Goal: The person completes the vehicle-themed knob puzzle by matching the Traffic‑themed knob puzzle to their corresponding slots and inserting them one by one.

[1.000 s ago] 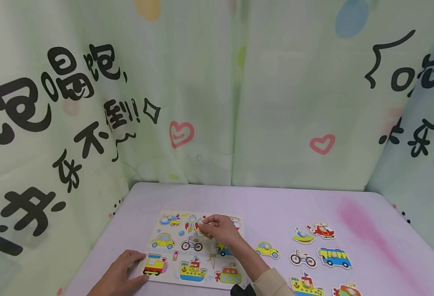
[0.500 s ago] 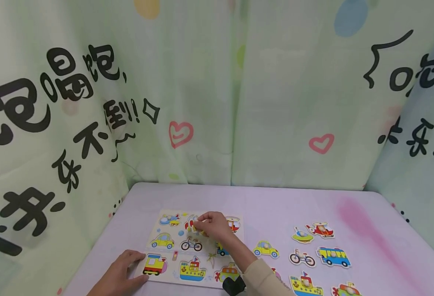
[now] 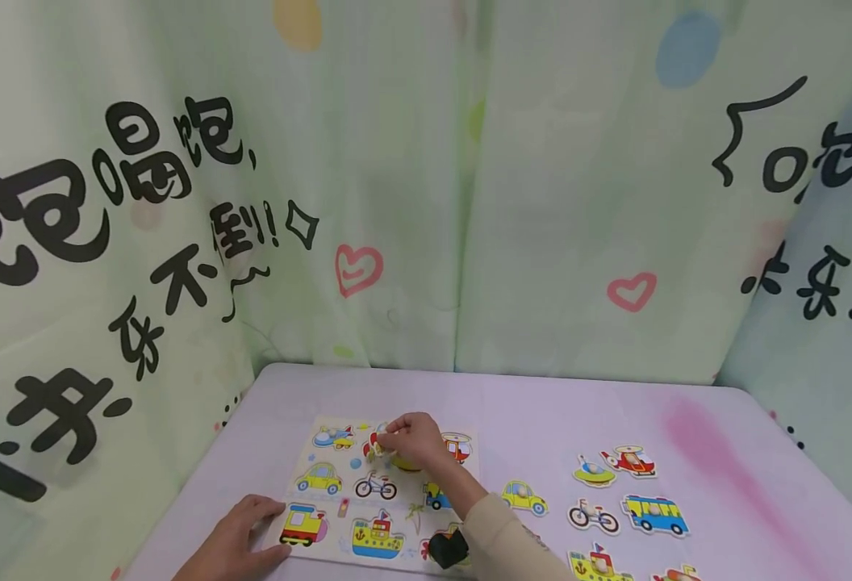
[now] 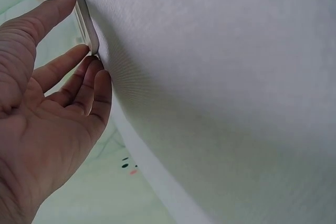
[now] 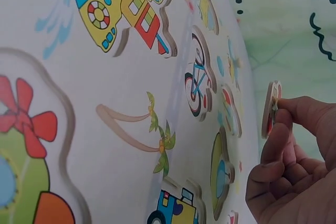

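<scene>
A flat puzzle board [image 3: 339, 539] with vehicle-shaped recesses lies on the left of the table. My left hand [image 3: 240, 534] holds its near left corner, thumb and fingertips against the edges. My right hand [image 3: 420, 442] is above the board's back row, by the rocket recess. Between its thumb and forefinger it pinches a small puzzle piece [image 5: 270, 111] with red on its face. In the right wrist view that piece stands on edge, apart from the board; its picture is mostly hidden. A bicycle recess [image 3: 376, 486] and a ship recess [image 3: 378, 536] show in front of the hand.
Loose puzzle pieces lie right of the board: a yellow car [image 3: 524, 498], a flying saucer [image 3: 594, 473], a red helicopter [image 3: 630, 461], a bicycle [image 3: 594, 516], a bus [image 3: 654, 515], a ship [image 3: 599, 565] and a submarine [image 3: 678, 574]. A printed curtain [image 3: 542, 202] encloses the table.
My right hand has shifted slightly left over the back row, still pinching the piece. Its sleeve now covers more of the submarine recess. The left hand stays at the corner.
</scene>
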Action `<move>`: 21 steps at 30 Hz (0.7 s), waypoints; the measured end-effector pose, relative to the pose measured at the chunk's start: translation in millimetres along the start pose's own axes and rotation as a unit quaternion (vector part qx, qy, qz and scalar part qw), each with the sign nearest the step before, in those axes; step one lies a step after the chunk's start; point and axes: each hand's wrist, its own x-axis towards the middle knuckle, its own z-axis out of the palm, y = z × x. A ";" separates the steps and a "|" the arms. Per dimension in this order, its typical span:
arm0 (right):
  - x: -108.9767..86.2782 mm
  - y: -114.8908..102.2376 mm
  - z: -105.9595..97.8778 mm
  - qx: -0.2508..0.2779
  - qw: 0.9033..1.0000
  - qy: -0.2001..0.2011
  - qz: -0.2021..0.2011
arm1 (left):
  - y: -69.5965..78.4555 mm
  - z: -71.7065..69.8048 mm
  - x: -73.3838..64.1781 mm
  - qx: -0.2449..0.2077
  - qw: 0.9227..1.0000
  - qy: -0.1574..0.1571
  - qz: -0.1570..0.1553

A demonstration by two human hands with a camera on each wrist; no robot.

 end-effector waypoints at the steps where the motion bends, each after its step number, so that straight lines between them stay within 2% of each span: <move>1: 0.5 0.4 1.7 -0.004 1.000 0.000 0.000 | -0.4 0.3 -0.5 -0.001 1.000 -0.001 -0.001; 8: 5.3 -1.0 8.1 -0.034 0.999 0.015 0.000 | -0.2 1.4 -1.6 0.002 1.000 0.005 0.003; 15: 6.1 -1.9 12.8 -0.062 0.998 0.023 0.007 | -2.0 2.9 0.5 0.004 1.000 -0.007 -0.007; 18: 4.9 -5.0 14.1 -0.071 0.997 0.025 -0.003 | -2.8 2.2 0.6 0.003 1.000 -0.012 -0.013; 21: 4.9 -6.8 14.1 -0.086 0.996 0.033 -0.017 | -2.5 1.3 1.1 0.004 1.000 -0.010 -0.005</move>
